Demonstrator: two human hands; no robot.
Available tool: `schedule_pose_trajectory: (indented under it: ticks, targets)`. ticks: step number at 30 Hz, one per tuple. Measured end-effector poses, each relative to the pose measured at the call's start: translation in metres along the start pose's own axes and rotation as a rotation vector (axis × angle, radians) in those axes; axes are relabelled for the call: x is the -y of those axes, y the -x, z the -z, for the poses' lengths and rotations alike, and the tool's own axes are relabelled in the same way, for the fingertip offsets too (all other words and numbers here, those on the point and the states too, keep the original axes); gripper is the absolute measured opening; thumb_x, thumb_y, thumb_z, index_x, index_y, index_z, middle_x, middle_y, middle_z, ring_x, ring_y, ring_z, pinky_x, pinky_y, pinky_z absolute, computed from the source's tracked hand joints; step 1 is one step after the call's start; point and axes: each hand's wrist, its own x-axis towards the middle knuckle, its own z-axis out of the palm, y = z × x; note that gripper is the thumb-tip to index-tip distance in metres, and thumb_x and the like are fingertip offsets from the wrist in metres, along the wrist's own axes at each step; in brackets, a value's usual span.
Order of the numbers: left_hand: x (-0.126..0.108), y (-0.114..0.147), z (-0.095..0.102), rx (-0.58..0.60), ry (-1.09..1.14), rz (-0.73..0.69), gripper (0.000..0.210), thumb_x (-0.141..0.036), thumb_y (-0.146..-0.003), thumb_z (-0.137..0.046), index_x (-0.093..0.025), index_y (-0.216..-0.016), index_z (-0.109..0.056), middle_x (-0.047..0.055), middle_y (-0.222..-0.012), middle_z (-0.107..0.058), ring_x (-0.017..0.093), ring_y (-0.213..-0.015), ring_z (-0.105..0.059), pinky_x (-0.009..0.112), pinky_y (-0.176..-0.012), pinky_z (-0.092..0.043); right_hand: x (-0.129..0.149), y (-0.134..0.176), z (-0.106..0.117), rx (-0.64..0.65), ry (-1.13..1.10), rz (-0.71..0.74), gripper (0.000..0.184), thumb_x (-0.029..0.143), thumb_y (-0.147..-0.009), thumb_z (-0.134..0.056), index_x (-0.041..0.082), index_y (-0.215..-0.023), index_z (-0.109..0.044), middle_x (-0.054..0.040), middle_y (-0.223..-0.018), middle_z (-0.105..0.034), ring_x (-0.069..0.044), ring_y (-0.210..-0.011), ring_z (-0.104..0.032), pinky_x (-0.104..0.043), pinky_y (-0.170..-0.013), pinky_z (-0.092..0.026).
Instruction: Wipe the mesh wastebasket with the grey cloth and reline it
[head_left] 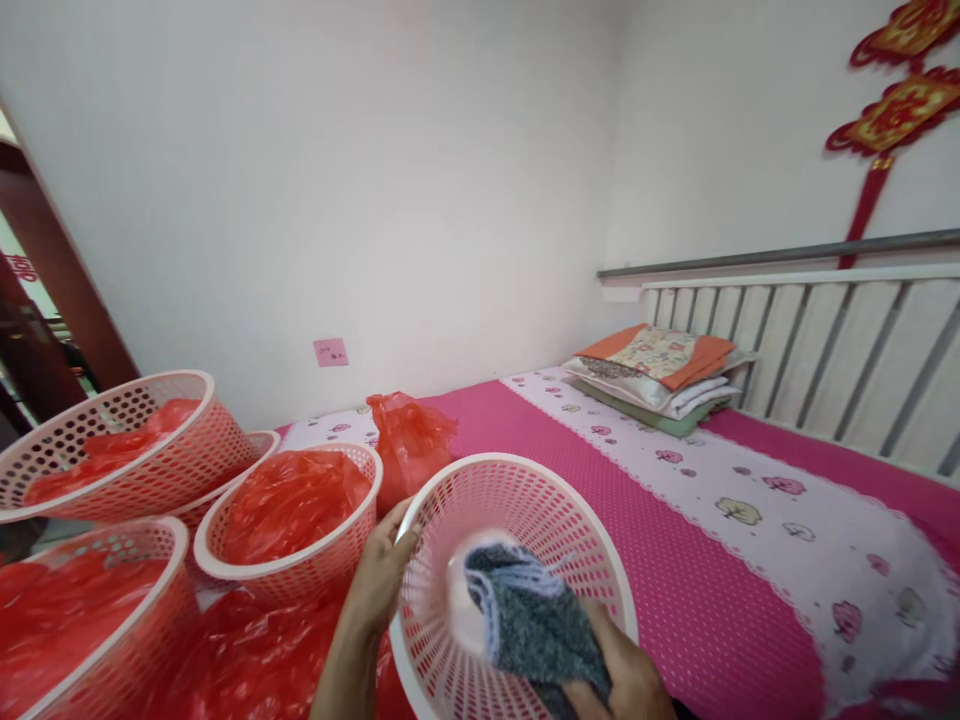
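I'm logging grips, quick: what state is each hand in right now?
Left hand: closed on the rim of a basket.
Right hand: closed, holding the grey cloth inside that basket.

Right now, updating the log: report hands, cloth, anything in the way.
Left hand gripping basket by rim. Right hand holding gray cloth at basket opening. Other baskets crowd left side.

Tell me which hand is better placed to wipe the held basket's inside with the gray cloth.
Probably the right: the right hand holds the gray cloth within the held basket. The left hand grips the rim, so it seems better suited to steadying.
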Motion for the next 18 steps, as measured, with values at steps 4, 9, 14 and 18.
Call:
schedule_pose_trajectory:
  ticks: [4,9,14,18]
  targets:
    - [-0.002,-0.001,0.000,0.029,-0.011,-0.057,0.042,-0.038,-0.083,-0.078,-0.019,-0.120,-0.078,0.012,-0.128,-0.078,0.032,-0.122,-0.068,0.043,-0.114,-0.044,-0.006,-0.018,0.019,-0.160,-0.028,-0.177,0.053,0.039,-0.076,-0.063,0.018,-0.124,-0.070,-0.0124,-0.106,-0.082,-0.033,-0.099,-0.078,-0.039,-0.083,-0.065]
    - [-0.002,-0.007,-0.003,0.056,-0.004,-0.012,0.046,-0.040,-0.079,-0.082,-0.018,-0.119,-0.078,0.013,-0.127,-0.079,0.035,-0.125,-0.067,0.046,-0.117,-0.043,-0.014,-0.028,0.029,-0.244,-0.079,-0.279,0.055,0.045,-0.071,-0.067,0.017,-0.119,-0.068,-0.0126,-0.101,-0.083,-0.033,-0.090,-0.079,-0.040,-0.081,-0.065]
    - [0.000,-0.013,-0.013,0.077,-0.016,0.029,0.055,-0.054,-0.085,-0.077,-0.017,-0.125,-0.075,0.015,-0.133,-0.076,0.036,-0.139,-0.059,0.049,-0.123,-0.036,-0.023,-0.022,0.023,-0.204,-0.071,-0.312,0.057,0.047,-0.073,-0.066,0.017,-0.121,-0.067,-0.0138,-0.105,-0.083,-0.034,-0.095,-0.079,-0.040,-0.081,-0.065]
    - [0.003,-0.014,-0.017,0.108,0.002,0.052,0.058,-0.059,-0.088,-0.074,-0.019,-0.130,-0.074,0.015,-0.139,-0.073,0.035,-0.138,-0.060,0.049,-0.124,-0.036,-0.017,-0.026,0.016,-0.096,-0.114,-0.323,0.058,0.051,-0.077,-0.071,0.019,-0.125,-0.068,-0.0135,-0.116,-0.081,-0.033,-0.106,-0.078,-0.040,-0.090,-0.064]
